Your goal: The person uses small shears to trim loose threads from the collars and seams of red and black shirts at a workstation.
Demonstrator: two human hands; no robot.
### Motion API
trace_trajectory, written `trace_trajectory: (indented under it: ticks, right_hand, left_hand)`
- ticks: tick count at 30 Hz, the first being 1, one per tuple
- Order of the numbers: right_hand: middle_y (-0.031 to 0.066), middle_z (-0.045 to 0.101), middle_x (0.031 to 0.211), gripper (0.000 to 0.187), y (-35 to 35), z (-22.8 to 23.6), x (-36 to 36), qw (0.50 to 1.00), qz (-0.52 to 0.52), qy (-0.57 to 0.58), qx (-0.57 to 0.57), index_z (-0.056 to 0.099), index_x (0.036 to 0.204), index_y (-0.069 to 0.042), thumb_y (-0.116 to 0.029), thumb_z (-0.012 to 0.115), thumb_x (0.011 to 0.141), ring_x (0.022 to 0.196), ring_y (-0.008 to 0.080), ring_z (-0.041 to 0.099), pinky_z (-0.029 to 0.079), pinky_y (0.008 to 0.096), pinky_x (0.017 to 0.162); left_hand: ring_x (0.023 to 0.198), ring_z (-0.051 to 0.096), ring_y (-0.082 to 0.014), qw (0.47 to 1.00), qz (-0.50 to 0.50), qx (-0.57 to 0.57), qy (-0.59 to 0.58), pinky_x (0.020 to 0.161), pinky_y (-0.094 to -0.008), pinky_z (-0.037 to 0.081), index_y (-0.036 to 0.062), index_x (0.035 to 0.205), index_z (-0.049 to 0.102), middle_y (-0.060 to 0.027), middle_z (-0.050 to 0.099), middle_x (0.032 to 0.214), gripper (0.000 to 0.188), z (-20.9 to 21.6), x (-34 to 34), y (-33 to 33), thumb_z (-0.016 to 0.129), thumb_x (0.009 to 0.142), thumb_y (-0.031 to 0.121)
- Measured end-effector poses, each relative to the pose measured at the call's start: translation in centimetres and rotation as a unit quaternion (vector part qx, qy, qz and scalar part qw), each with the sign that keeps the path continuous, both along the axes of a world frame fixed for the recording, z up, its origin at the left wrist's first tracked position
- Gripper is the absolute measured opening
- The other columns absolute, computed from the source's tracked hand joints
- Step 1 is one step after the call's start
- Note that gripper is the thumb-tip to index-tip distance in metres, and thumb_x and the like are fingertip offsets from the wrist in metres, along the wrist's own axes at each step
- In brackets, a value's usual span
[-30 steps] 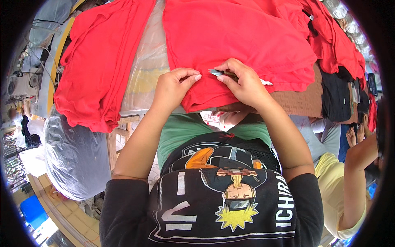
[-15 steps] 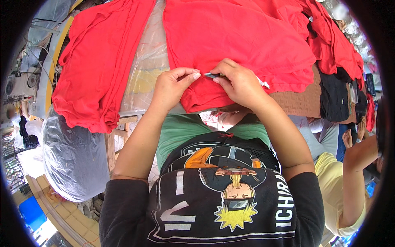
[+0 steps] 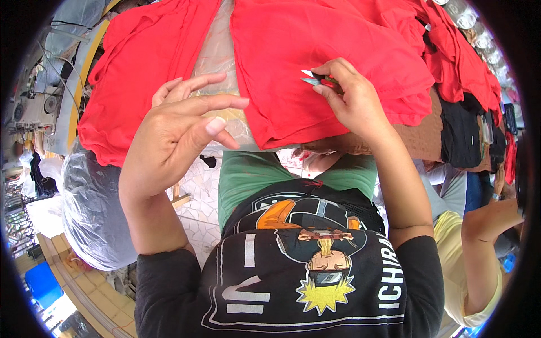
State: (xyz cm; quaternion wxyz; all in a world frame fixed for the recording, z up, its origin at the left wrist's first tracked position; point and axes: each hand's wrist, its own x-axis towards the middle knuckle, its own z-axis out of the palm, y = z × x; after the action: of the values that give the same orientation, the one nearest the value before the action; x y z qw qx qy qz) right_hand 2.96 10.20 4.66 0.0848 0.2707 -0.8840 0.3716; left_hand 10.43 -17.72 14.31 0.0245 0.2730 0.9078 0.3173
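Thread snips (image 3: 311, 79) with two short pointed blades, apart at the tips, are gripped in my right hand (image 3: 356, 98). They are over a red cloth garment (image 3: 282, 48) that covers the middle of the table, and the blades point left. My left hand (image 3: 174, 124) is raised off the cloth, fingers spread, with nothing in it. Below and behind it lies a folded pile of red cloth (image 3: 143, 59) on the table's left side. A strip of clear plastic sheet (image 3: 217, 56) shows between the two red pieces.
More red cloth (image 3: 459, 59) and black cloth (image 3: 457, 132) hang over the right side, beside a brown textured surface (image 3: 403, 143). A plastic-wrapped bundle (image 3: 96, 214) stands at the lower left. At the right a person in a yellow shirt (image 3: 451, 242) sits close by.
My left hand has let go of the red cloth's edge and risen to the left, its fingers spreading. My right hand has lifted away with the snips, whose blades now stand apart.
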Motion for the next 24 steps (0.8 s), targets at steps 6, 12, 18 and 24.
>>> trace_trajectory:
  ticks: [6,12,18,24]
  right_hand:
    - [0.0089,0.061,0.1,0.03,1.3,0.0,0.7,1.0,0.021,-0.004,-0.008,0.063,0.103,-0.008,-0.019,0.075,0.078,0.088,0.03,0.064,0.052,0.0385,0.074]
    - [0.0056,0.061,0.113,0.036,2.2,-0.2,1.3,0.992,0.005,0.006,0.126,0.066,0.11,-0.012,-0.016,0.076,0.076,0.089,0.0286,0.065,0.055,0.0383,0.073]
    - [0.0045,0.063,0.086,0.014,6.9,2.5,-0.8,0.987,0.055,-0.143,0.054,0.062,0.098,-0.005,-0.008,0.067,0.085,0.065,0.0123,0.059,0.053,0.031,0.063]
    - [-0.0083,0.044,0.067,0.017,8.4,5.3,-1.7,0.975,0.042,-0.213,-0.046,0.06,0.09,-0.003,-0.018,0.068,0.09,0.06,-0.0001,0.04,0.039,0.0218,0.051]
  left_hand:
    - [0.102,0.063,-0.0255,0.997,0.058,-0.01,0.04,0.091,-0.035,0.047,0.0033,0.102,0.067,-0.0117,0.067,0.105,0.023,-7.5,-0.1,3.9,0.069,0.083,0.015]
    - [0.094,0.062,-0.0189,0.974,0.214,0.074,-0.003,0.086,-0.0308,0.048,0.0042,0.109,0.06,-0.0095,0.065,0.103,0.024,-12.1,-1.1,4.5,0.064,0.087,0.012]
    - [0.092,0.057,-0.0082,0.82,0.208,0.513,-0.146,0.085,-0.0242,0.046,-0.0002,0.112,0.053,-0.0027,0.062,0.096,0.016,-11.1,-2.2,3.9,0.05,0.099,0.01]
    - [0.093,0.058,-0.0083,0.872,0.206,0.408,-0.174,0.083,-0.0252,0.047,0.002,0.107,0.058,-0.0054,0.064,0.098,0.017,-11.6,-2.4,4.4,0.053,0.098,0.016]
